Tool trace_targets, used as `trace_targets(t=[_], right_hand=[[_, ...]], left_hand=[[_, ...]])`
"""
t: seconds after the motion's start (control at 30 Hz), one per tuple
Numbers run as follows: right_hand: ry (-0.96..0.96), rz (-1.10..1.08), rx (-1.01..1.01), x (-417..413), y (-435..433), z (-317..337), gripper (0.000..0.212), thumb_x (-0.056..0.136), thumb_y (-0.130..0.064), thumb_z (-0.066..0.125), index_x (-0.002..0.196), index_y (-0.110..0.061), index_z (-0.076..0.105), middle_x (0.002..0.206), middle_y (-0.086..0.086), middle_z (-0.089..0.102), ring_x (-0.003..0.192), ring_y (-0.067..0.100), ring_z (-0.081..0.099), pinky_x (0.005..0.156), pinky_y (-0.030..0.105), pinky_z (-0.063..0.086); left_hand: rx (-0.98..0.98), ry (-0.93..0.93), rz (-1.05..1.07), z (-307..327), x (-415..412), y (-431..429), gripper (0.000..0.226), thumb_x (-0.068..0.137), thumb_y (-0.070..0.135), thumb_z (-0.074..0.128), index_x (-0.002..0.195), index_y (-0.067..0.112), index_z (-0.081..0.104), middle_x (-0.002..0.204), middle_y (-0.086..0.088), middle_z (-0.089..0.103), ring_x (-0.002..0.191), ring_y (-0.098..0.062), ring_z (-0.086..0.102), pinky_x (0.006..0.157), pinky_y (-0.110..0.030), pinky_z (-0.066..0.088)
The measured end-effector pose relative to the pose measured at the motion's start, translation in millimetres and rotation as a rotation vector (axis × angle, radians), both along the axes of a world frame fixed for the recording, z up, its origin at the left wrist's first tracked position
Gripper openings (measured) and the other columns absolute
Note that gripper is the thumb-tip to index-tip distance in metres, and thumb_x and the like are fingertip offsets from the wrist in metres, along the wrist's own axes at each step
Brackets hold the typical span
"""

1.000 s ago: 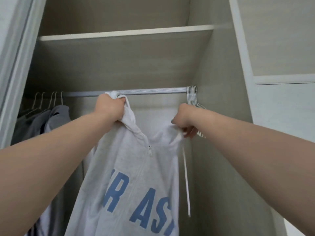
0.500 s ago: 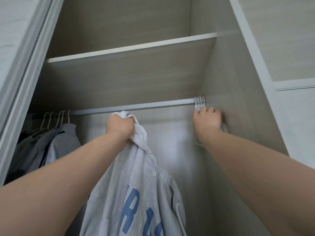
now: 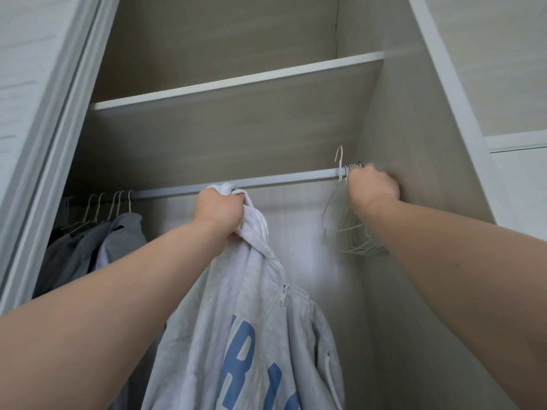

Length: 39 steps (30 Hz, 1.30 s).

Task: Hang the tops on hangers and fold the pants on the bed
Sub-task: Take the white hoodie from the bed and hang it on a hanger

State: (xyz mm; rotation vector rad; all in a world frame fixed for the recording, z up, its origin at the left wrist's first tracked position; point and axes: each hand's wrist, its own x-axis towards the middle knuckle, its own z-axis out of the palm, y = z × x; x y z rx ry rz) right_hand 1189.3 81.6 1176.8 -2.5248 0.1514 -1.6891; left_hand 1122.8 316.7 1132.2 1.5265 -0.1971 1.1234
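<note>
A light grey zip hoodie (image 3: 251, 335) with blue letters hangs from my left hand (image 3: 220, 210), which grips its bunched top just below the closet rail (image 3: 281, 179). My right hand (image 3: 371, 184) is curled round a white wire hanger (image 3: 340, 170) at the rail's right end. That hanger's hook stands lifted above the rail. Several more white hangers (image 3: 355, 241) hang bunched under my right hand against the closet's side wall.
Grey tops (image 3: 97, 250) on white hangers fill the rail's left end. A shelf (image 3: 236, 84) runs above the rail. The sliding door frame (image 3: 56, 137) stands on the left, the closet side panel (image 3: 420, 161) on the right.
My right hand has closed on a hanger at the rail's right end and raised its hook above the rail. My left hand still holds the hoodie up.
</note>
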Motion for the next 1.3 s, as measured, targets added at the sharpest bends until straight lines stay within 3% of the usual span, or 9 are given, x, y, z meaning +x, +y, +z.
trace_targets(t=[0.27,0.4,0.53,0.63,0.7,0.83,0.97,1.1,1.3], right_hand=[[-0.012,0.272,0.242,-55,10,-6,0.028,0.094,-0.005,0.046,0.122,-0.004,0.043,0.131,0.023,0.055,0.121,0.044,0.055,0.089,0.044,0.044],[-0.059,0.485,0.353,-89,4,-31,0.02,0.097,-0.01,0.048,0.114,-0.002,0.052,0.121,0.027,0.059,0.102,0.04,0.057,0.078,0.033,0.037],[-0.113,0.693,0.449,-127,-5,-78,0.021,0.101,-0.019,0.047,0.099,-0.01,0.066,0.082,0.012,0.063,0.082,0.033,0.057,0.067,0.028,0.033],[-0.161,0.815,0.537,-163,-15,-113,0.021,0.1,-0.02,0.049,0.093,-0.015,0.068,0.051,-0.008,0.052,0.054,0.014,0.048,0.052,0.027,0.029],[-0.18,0.903,0.618,-191,-27,-134,0.019,0.099,-0.023,0.051,0.09,-0.019,0.067,0.041,-0.016,0.048,0.05,0.008,0.043,0.053,0.026,0.027],[-0.135,1.078,0.803,-250,-61,-176,0.019,0.089,-0.033,0.052,0.084,-0.027,0.069,0.047,-0.011,0.041,0.045,0.015,0.037,0.056,0.029,0.027],[-0.122,1.144,0.907,-310,-116,-217,0.03,0.101,-0.021,0.048,0.084,-0.033,0.071,0.048,-0.013,0.038,0.039,0.007,0.034,0.047,0.023,0.029],[-0.159,1.284,0.978,-374,-182,-258,0.032,0.102,-0.016,0.046,0.083,-0.027,0.069,0.048,-0.008,0.035,0.038,0.009,0.028,0.038,0.016,0.025],[0.212,1.306,1.088,-414,-270,-327,0.007,0.098,-0.024,0.059,0.099,-0.019,0.065,0.06,0.006,0.052,0.049,0.02,0.045,0.041,0.027,0.036]], left_hand=[[0.031,-0.055,0.028,-2,-29,-2,0.013,0.097,0.019,0.059,0.085,0.024,0.055,0.103,-0.004,0.062,0.099,-0.028,0.064,0.094,-0.041,0.053],[0.001,-0.077,0.021,-12,-39,-4,0.004,0.096,0.02,0.058,0.094,0.016,0.058,0.094,-0.002,0.062,0.093,-0.025,0.064,0.086,-0.038,0.051],[-0.029,-0.025,0.006,-36,-52,-13,0.018,0.095,0.022,0.061,0.106,0.009,0.058,0.088,0.0,0.062,0.085,-0.019,0.064,0.071,-0.031,0.047],[0.001,0.038,-0.006,-57,-70,-27,0.01,0.094,0.023,0.062,0.096,0.014,0.059,0.087,0.0,0.062,0.086,-0.021,0.065,0.07,-0.031,0.047],[0.017,0.055,-0.012,-70,-87,-37,0.011,0.093,0.021,0.062,0.083,0.022,0.058,0.091,-0.003,0.064,0.087,-0.024,0.065,0.074,-0.035,0.051],[0.028,0.077,0.02,-85,-127,-57,0.016,0.094,0.021,0.062,0.079,0.024,0.057,0.09,-0.002,0.065,0.093,-0.028,0.066,0.085,-0.041,0.054],[0.04,0.088,0.046,-98,-172,-90,0.006,0.093,0.024,0.063,0.088,0.02,0.063,0.103,-0.01,0.069,0.103,-0.032,0.066,0.096,-0.048,0.054],[0.078,0.118,0.067,-120,-223,-133,0.018,0.088,0.032,0.061,0.096,0.017,0.067,0.114,-0.015,0.068,0.108,-0.034,0.065,0.099,-0.052,0.052],[0.077,0.227,0.068,-179,-286,-187,0.021,0.092,0.03,0.064,0.073,0.02,0.061,0.074,0.0,0.061,0.074,-0.023,0.061,0.069,-0.033,0.046]])
